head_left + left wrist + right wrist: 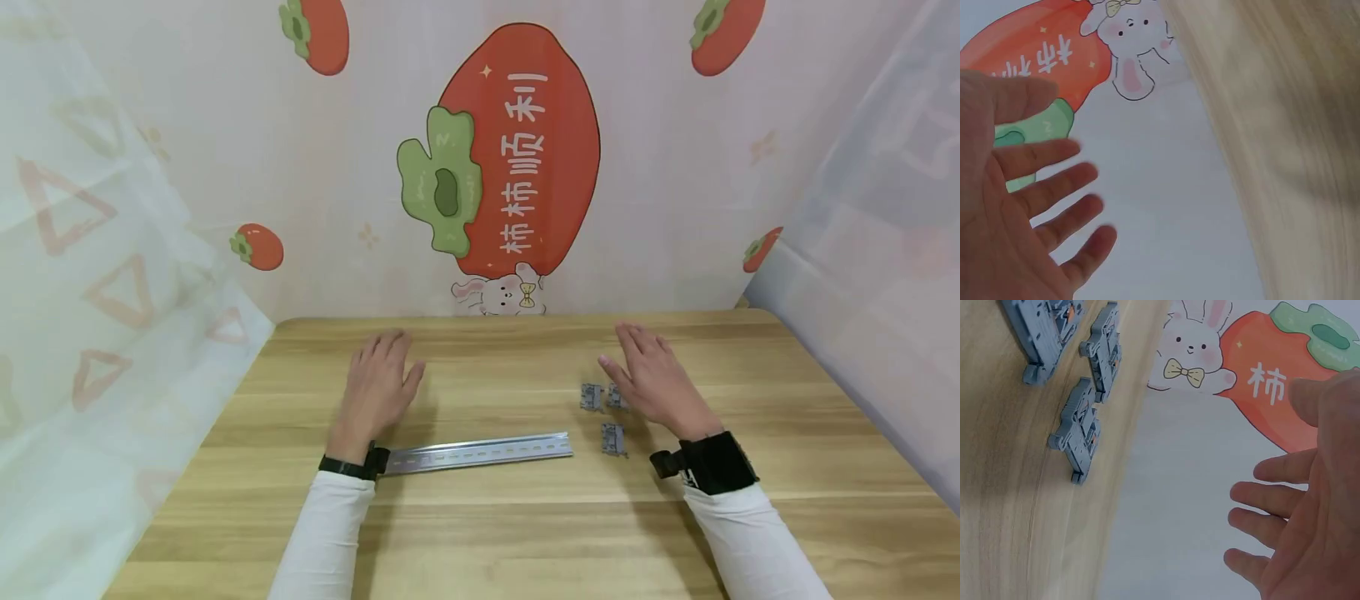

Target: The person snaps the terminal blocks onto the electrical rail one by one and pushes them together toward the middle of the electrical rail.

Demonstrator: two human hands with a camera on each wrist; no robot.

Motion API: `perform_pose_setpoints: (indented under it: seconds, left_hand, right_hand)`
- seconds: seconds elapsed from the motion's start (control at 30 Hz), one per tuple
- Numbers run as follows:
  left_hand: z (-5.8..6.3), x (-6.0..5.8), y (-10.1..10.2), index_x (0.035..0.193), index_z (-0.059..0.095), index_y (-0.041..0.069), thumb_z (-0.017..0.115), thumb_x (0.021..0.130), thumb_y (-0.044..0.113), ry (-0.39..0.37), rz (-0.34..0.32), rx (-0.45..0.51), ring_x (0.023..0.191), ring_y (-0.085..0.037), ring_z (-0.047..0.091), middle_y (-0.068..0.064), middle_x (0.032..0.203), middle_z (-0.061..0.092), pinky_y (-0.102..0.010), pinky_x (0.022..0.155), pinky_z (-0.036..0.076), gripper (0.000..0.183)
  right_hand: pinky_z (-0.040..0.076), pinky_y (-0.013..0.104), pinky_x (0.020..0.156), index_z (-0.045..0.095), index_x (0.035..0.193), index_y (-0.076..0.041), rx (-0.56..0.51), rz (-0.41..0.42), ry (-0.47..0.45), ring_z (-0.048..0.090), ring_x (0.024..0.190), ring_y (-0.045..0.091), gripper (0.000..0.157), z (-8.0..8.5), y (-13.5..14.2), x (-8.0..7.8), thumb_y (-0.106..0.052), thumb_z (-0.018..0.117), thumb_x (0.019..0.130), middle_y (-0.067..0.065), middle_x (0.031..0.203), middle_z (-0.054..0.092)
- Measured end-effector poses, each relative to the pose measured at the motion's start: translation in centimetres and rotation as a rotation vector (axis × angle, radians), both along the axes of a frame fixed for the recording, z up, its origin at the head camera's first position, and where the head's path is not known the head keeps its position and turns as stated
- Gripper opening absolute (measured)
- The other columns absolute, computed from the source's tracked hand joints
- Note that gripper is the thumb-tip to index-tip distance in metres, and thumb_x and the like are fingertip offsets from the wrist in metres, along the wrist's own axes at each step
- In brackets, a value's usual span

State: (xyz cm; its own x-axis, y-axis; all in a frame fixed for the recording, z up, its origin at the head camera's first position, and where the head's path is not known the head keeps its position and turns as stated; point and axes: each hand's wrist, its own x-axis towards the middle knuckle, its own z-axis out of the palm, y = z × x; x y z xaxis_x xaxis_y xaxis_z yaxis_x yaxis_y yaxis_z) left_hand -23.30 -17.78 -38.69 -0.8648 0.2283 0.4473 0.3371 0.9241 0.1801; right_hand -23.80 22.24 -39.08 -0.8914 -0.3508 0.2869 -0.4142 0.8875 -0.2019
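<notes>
A pale cloth backdrop (652, 208) stands behind the work area, and sheer curtains (150, 350) enclose both sides. The wood-grain counter (480, 542) extends from the person to the foot of the backdrop. A large red printed fruit (570, 125) with a green leaf occupies the middle of the cloth; a printed rabbit (497, 296) sits at its base.

Two white sleeves (322, 533) reach forward over the counter from the near edge. The slotted metal rail (480, 452) lies flat between them, its length running crosswise and its right end angled slightly away from the person. Its left end is hidden behind the left wrist gear.

Left hand (375, 387): palm down, fingers extended and spread, gripping nothing; positioned beyond the left end of the rail. Right hand (656, 383): same attitude, fingers extended, gripping nothing; positioned at the right, above the counter and beside the grey blocks. Each wrist carries a black strap (723, 462) with a small module attached.

Three grey blocks (612, 438) rest to the right of the rail, apart from it and grouped closely. Two lie side by side farther from the person, the right one partly covered by the right hand; the third lies nearer. Small orange parts (1071, 312) show inside the blocks.
</notes>
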Motion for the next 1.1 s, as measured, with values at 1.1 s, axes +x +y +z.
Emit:
perform_pose_setpoints:
  seconds: [1.1]
  left_hand:
    - [-0.6,1.8,4.2,0.091,0.06,0.012,0.082,0.06,0.013,-0.811,-0.427,0.023,0.072,-0.014,0.049,-0.006,0.084,0.058,-0.028,0.064,0.042,0.038]
  right_hand:
    - [0.043,0.031,0.068,0.064,0.094,-0.009,-0.012,0.083,-0.318,0.051,0.076,0.014,0.03,1.0,-0.5,1.1,-0.028,0.074,0.073,0.001,0.085,0.059]
